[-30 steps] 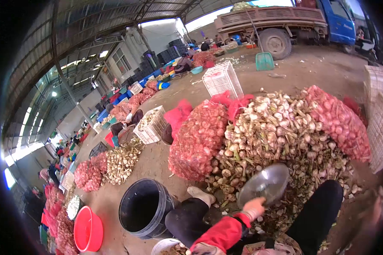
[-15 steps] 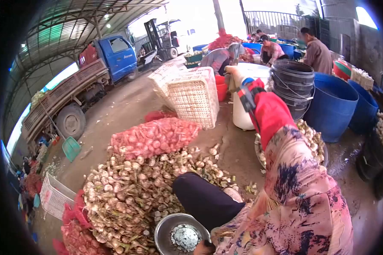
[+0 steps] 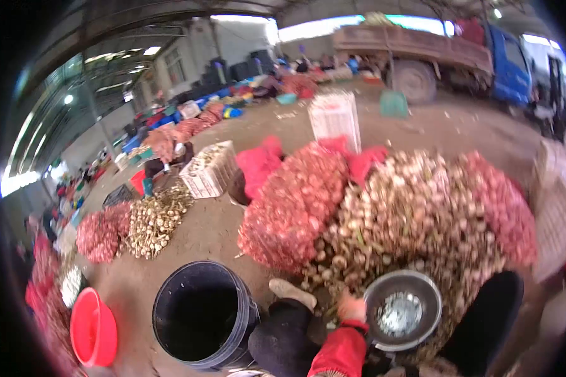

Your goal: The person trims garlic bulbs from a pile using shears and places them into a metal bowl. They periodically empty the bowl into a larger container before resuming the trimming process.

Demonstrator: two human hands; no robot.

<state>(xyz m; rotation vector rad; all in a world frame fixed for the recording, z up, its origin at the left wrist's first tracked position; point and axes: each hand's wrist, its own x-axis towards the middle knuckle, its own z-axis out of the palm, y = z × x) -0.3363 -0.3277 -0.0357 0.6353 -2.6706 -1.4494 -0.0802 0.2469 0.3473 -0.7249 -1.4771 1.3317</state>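
My left hand (image 3: 352, 308), with a red cuff, is down at the left rim of a metal bowl (image 3: 372, 294). Its fingers are blurred, and I cannot tell whether they grip anything. Inside the bowl lies a pale, whitish layer (image 3: 400, 313). Behind the bowl spreads a large heap of garlic bulbs (image 3: 415, 213) with dry stalks. My dark-clad knees show on both sides of the bowl, and a light shoe (image 3: 292, 293) is close to my left hand. My right hand is out of the frame.
A black bucket (image 3: 248, 314) stands by my left knee, with a red tub (image 3: 94, 327) further left. Net sacks of garlic (image 3: 295, 207) (image 3: 500, 210) flank the heap. White crates (image 3: 334, 119) (image 3: 210, 169), a second garlic pile (image 3: 158, 223) and a truck (image 3: 415, 53) are beyond.
My view has swung left, away from the blue barrels. The outstretched right arm at the white bucket has left the frame. My left hand now shows beside the bowl.
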